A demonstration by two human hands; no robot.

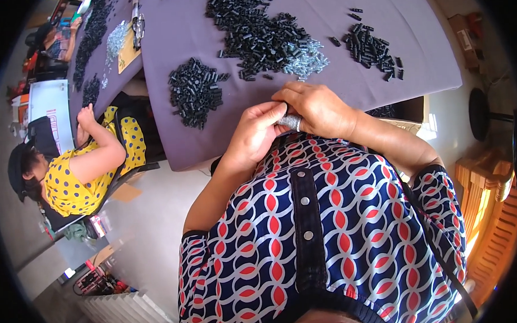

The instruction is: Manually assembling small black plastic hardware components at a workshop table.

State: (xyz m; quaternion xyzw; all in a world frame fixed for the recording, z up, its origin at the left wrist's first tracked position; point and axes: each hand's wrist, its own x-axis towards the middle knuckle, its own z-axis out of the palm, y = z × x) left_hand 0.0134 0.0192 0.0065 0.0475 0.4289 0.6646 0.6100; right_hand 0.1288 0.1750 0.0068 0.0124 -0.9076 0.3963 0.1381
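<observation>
My left hand and my right hand meet at the table's near edge, in front of my patterned top. Both are closed, fingertips pressed together. What they pinch is mostly hidden; only a dark spot shows between the left thumb and the right fingers. A grey wrap encircles a finger where the hands meet. Just beyond them lies a heap of small clear pieces, touching a large pile of short black cylindrical parts. To the left is a smaller black pile, to the right another.
A purple-grey cloth covers the table. Under its right edge stands an open cardboard box with black parts inside. At left, a person in a yellow dotted top sits at another table; a second person is farther back. Wooden furniture stands at right.
</observation>
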